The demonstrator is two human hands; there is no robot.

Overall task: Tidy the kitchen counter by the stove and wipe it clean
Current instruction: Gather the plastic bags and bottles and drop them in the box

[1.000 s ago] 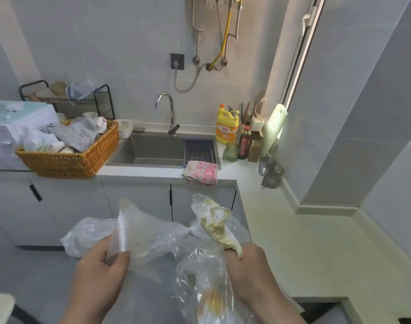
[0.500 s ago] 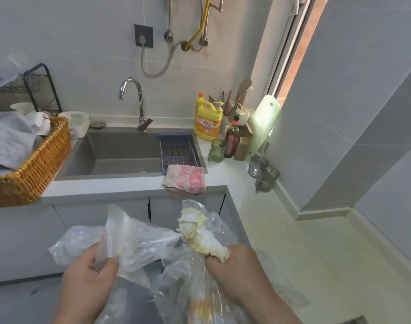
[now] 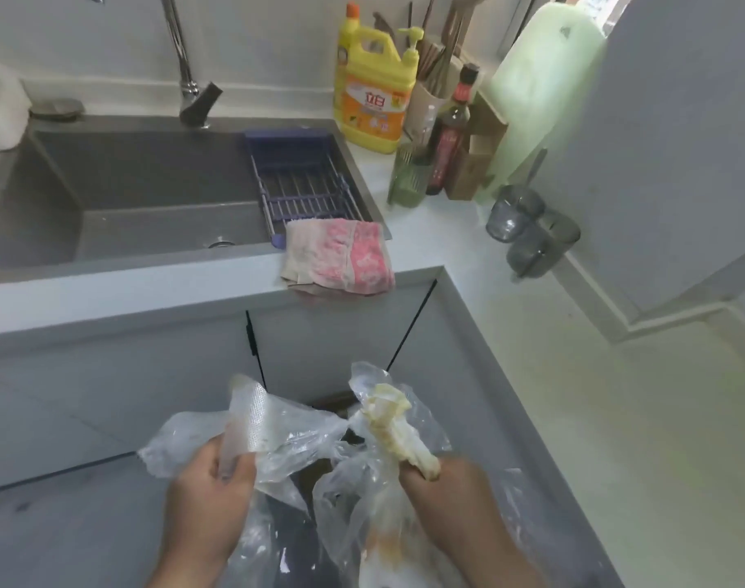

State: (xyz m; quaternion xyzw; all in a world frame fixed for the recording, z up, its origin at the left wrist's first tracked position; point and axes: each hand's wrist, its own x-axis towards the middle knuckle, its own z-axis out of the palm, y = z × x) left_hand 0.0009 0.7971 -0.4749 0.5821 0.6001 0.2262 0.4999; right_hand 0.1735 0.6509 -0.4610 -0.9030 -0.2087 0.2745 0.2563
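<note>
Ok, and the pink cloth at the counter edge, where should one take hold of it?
Pinch the front edge of the pink cloth, which hangs slightly over the counter lip, coming from the front and slightly above. It lies folded flat, so the overhang is probably easiest to get fingers under. Free the left hand from its plastic bag first.

Shows two hands, left (image 3: 209,498) and right (image 3: 451,498), with one yellowish wad (image 3: 394,430). Counts one sink (image 3: 150,176), one tap (image 3: 180,57), one drain rack (image 3: 307,184), one pink cloth (image 3: 341,265), one yellow jug (image 3: 375,91), one dark bottle (image 3: 451,133), one green board (image 3: 544,78), two grey glasses (image 3: 512,216) (image 3: 544,244).
</note>
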